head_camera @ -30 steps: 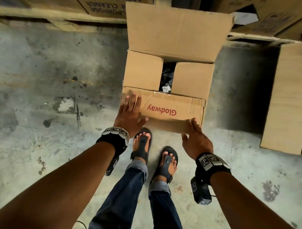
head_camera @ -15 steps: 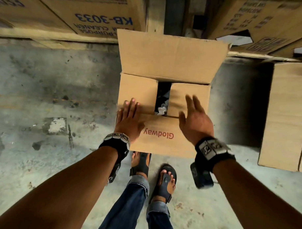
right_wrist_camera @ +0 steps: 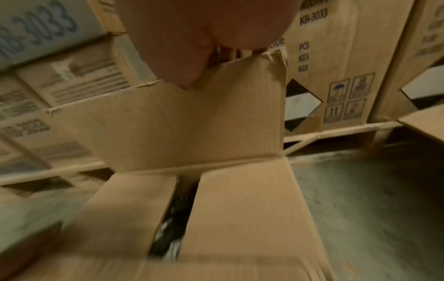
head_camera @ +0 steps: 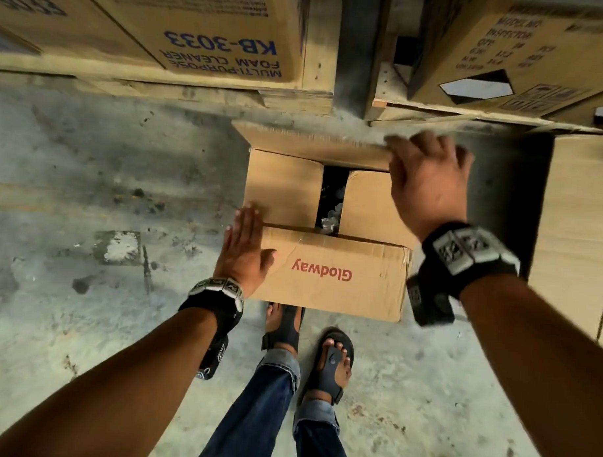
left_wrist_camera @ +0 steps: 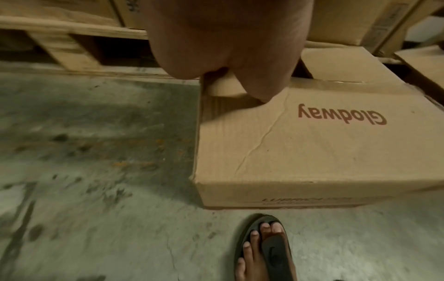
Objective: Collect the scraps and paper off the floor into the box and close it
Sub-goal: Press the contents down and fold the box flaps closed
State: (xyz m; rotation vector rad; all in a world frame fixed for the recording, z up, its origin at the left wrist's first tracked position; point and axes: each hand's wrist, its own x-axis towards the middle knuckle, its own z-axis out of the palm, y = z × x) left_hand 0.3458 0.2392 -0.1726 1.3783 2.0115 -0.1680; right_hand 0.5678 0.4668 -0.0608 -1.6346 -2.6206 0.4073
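Note:
A brown "Glodway" cardboard box (head_camera: 329,273) stands on the concrete floor in front of my feet. Its near flap lies folded down over the two side flaps. White and dark scraps (head_camera: 329,217) show through the gap between the side flaps. My left hand (head_camera: 243,250) presses flat on the near flap's left corner, fingers straight. My right hand (head_camera: 421,177) curls its fingers over the top edge of the far flap (head_camera: 310,143), which still stands up. In the right wrist view the thumb (right_wrist_camera: 182,72) lies on the far flap (right_wrist_camera: 192,123), above the scraps (right_wrist_camera: 170,237).
Printed cartons (head_camera: 197,30) on wooden pallets (head_camera: 229,96) stand right behind the box. Another plain carton (head_camera: 576,238) is close on the right. My sandalled feet (head_camera: 283,327) are just before the box. Stained bare floor (head_camera: 89,186) stretches to the left.
The near flap has been folded down onto the side flaps. My right hand left it and reached up to grip the far flap's edge. The left hand stayed on the near flap.

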